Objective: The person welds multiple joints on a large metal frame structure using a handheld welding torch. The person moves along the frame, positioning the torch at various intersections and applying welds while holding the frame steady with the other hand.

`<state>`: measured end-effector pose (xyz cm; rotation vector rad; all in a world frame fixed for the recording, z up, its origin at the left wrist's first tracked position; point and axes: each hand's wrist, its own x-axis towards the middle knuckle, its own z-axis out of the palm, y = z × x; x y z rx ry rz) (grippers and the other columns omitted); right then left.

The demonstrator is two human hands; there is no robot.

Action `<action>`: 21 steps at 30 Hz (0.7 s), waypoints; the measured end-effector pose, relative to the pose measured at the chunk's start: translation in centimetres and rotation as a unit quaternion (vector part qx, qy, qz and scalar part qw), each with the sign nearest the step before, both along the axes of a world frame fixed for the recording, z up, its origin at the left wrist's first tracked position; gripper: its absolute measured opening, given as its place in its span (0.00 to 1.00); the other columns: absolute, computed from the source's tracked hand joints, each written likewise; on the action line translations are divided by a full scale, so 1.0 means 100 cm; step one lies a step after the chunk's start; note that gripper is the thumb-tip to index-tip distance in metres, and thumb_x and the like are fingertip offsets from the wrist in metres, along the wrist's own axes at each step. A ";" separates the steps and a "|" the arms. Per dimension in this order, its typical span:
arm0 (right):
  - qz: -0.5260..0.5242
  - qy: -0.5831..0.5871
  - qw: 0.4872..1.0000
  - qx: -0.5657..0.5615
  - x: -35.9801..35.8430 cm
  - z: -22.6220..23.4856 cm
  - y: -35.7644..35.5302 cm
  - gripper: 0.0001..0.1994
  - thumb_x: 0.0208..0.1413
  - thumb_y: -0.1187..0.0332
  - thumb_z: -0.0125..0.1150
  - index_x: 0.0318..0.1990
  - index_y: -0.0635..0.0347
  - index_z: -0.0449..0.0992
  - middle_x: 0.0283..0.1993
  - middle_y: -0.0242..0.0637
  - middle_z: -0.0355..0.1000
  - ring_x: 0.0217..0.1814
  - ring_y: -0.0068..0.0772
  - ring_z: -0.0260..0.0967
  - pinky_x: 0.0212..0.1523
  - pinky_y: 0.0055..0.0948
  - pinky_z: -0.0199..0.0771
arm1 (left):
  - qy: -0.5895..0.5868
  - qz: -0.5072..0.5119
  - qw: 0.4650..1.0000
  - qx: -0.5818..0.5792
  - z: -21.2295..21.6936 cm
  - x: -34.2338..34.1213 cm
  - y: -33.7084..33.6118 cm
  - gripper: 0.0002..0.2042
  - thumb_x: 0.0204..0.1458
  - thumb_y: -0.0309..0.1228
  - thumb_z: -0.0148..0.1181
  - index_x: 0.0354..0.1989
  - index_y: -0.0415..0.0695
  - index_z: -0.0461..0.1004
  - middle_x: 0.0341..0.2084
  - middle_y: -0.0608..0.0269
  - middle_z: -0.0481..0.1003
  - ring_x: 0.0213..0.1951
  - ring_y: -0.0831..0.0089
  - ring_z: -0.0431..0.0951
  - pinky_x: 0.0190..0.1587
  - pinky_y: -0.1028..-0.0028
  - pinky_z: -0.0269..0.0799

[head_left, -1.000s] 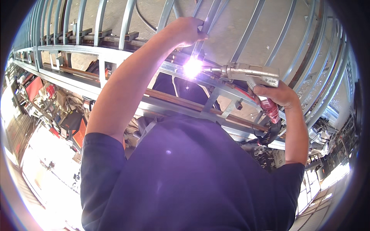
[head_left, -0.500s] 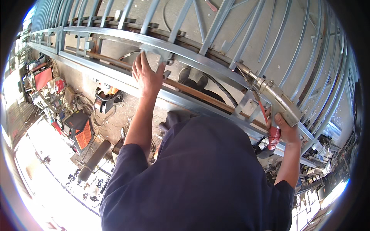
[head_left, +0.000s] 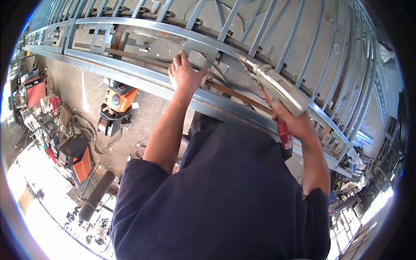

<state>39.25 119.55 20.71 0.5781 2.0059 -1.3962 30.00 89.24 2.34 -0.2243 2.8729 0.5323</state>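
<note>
My left hand (head_left: 186,77) reaches over the near rail, with thumb and fingers on either side of a flat square metal plate (head_left: 193,44) that has an opening in it. The plate sits between two long galvanized steel rails. In my right hand (head_left: 294,122) is a welding gun (head_left: 281,89) with a bulky metal body, a narrow nozzle and a red-wrapped handle. Its nozzle points up and left, over the far rail (head_left: 173,30), to the right of the plate. Whether the tip touches the metal, I cannot tell.
Upright steel bars (head_left: 260,32) run beyond the far rail, and the near rail (head_left: 143,84) crosses before my body. An orange and black machine (head_left: 118,100) stands on the floor at left. Farther left are cables, tools and a black case with an orange panel (head_left: 82,164).
The welding gun has come left and up in my right hand, closer to my left hand. My left hand and the plate appear farther right, and the whole view has shifted.
</note>
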 end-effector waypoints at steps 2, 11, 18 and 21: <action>0.014 0.016 0.999 0.029 -0.013 0.004 -0.035 0.28 0.63 0.54 0.69 0.63 0.61 0.73 0.48 0.36 0.80 0.44 0.24 0.77 0.46 0.29 0.78 | -0.045 -0.013 0.999 -0.018 0.013 -0.007 -0.001 0.54 0.41 0.58 0.75 0.72 0.37 0.59 0.65 0.48 0.67 0.68 0.53 0.65 0.73 0.56 0.53; 0.132 0.261 0.949 0.116 -0.043 -0.041 -0.138 0.33 0.57 0.58 0.72 0.69 0.52 0.68 0.55 0.51 0.79 0.58 0.56 0.77 0.56 0.42 0.77 | 0.019 -0.084 0.996 -0.012 -0.001 0.009 -0.021 0.54 0.48 0.61 0.67 0.76 0.37 0.51 0.71 0.48 0.60 0.75 0.54 0.55 0.77 0.47 0.40; 0.165 0.309 0.916 0.194 -0.044 -0.073 -0.168 0.35 0.54 0.62 0.73 0.70 0.50 0.67 0.49 0.50 0.81 0.50 0.53 0.81 0.49 0.40 0.80 | -0.021 -0.111 0.994 -0.004 -0.002 0.007 -0.029 0.54 0.50 0.59 0.65 0.77 0.37 0.48 0.73 0.49 0.58 0.77 0.54 0.52 0.77 0.41 0.35; 0.164 0.338 0.905 0.197 -0.047 -0.080 -0.172 0.35 0.53 0.63 0.74 0.70 0.51 0.68 0.47 0.50 0.81 0.48 0.55 0.81 0.47 0.42 0.81 | -0.020 -0.118 0.993 -0.015 -0.002 0.007 -0.029 0.53 0.51 0.60 0.64 0.77 0.36 0.48 0.73 0.49 0.59 0.76 0.55 0.53 0.76 0.40 0.36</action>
